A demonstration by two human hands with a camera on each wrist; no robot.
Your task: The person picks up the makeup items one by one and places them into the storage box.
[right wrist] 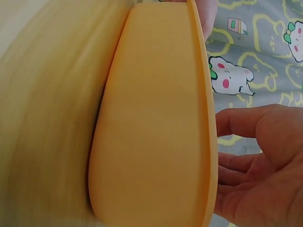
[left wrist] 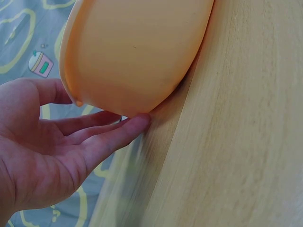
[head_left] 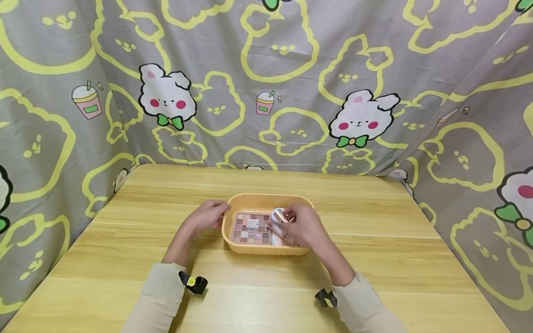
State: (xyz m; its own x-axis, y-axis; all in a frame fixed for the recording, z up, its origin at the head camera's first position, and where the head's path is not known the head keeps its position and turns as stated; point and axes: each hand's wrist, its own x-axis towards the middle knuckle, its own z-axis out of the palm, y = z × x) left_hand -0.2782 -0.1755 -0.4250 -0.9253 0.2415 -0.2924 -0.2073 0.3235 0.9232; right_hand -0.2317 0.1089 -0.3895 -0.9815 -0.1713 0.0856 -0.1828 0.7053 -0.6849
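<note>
An orange plastic basin (head_left: pixel 266 250) rests on the wooden table. Flat inside it, on the left, is an eyeshadow palette (head_left: pixel 251 228) with many coloured squares. To its right lies a round white-rimmed item (head_left: pixel 276 240), partly covered by fingers. My left hand (head_left: pixel 208 215) grips the basin's left end; in the left wrist view its thumb is at the rim and its fingers touch the outer wall (left wrist: pixel 137 56). My right hand (head_left: pixel 303 225) reaches into the basin's right side and pinches a small shiny rose-gold item (head_left: pixel 281 216). The right wrist view hides its fingertips behind the basin wall (right wrist: pixel 151 118).
The light wooden table (head_left: pixel 366 277) stretches out around the basin. Behind it and at both sides hangs a grey curtain (head_left: pixel 233 55) with yellow outlines and white rabbit figures. A black wrist camera (head_left: pixel 194 282) is on the left sleeve, another camera (head_left: pixel 326 299) on the right.
</note>
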